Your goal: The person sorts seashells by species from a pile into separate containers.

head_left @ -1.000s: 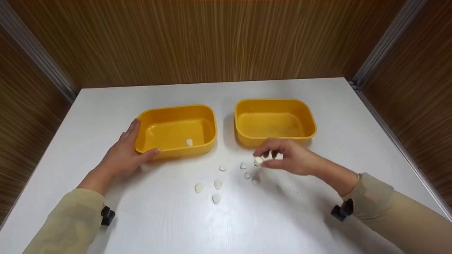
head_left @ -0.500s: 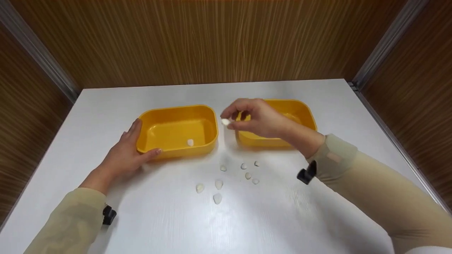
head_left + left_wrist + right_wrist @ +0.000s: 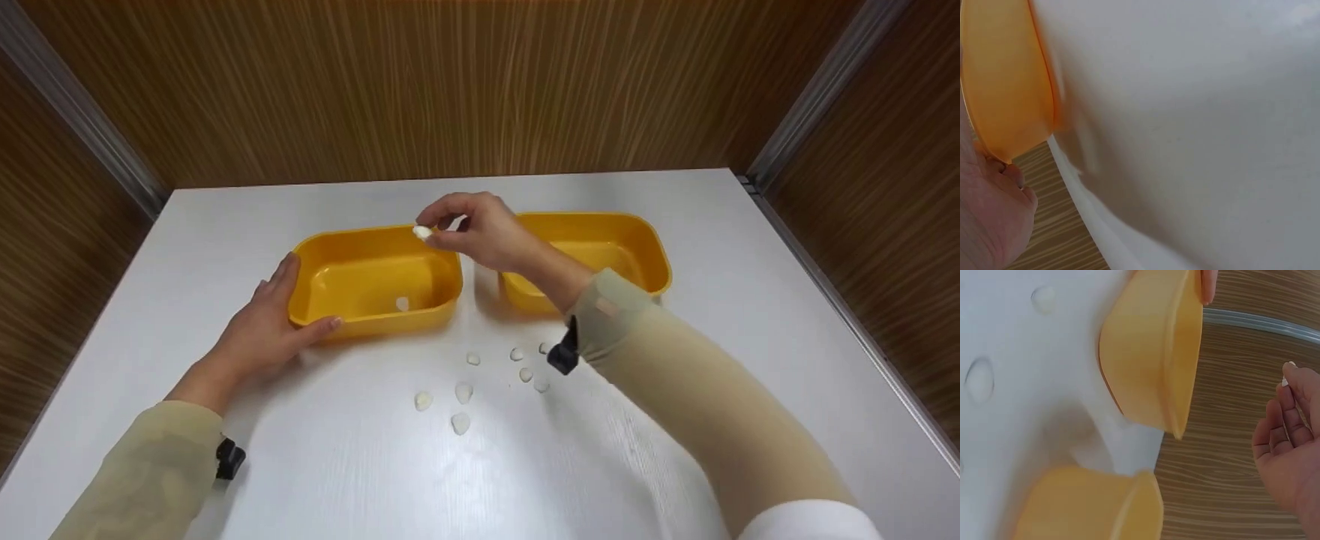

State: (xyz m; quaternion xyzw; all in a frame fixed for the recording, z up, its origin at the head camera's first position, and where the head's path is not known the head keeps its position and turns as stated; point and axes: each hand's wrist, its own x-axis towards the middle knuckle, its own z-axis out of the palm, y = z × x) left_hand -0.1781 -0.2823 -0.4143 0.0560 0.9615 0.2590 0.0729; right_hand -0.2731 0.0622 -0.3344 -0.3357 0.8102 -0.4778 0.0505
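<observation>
My right hand (image 3: 480, 231) pinches a small white pebble (image 3: 422, 232) between thumb and fingertips, above the right back corner of the left yellow bin (image 3: 390, 325). In the right wrist view the held pebble (image 3: 1285, 382) shows only partly at the fingertips. Another white pebble (image 3: 403, 304) lies inside that bin, near its front wall. My left hand (image 3: 259, 319) holds the bin's front left corner, thumb along the front rim and fingers along the left side. In the left wrist view, the fingers bend against the bin wall (image 3: 1008, 73).
A second yellow bin (image 3: 600, 217) stands to the right, partly behind my right forearm. Several loose white pebbles (image 3: 463, 392) are scattered on the white table (image 3: 337, 465) in front of the bins. Wood-patterned panels (image 3: 480, 90) enclose the back and sides.
My right hand has carried the pebble from the table before the right bin, up and leftward past that bin, to the left bin's right end. The left hand stays put.
</observation>
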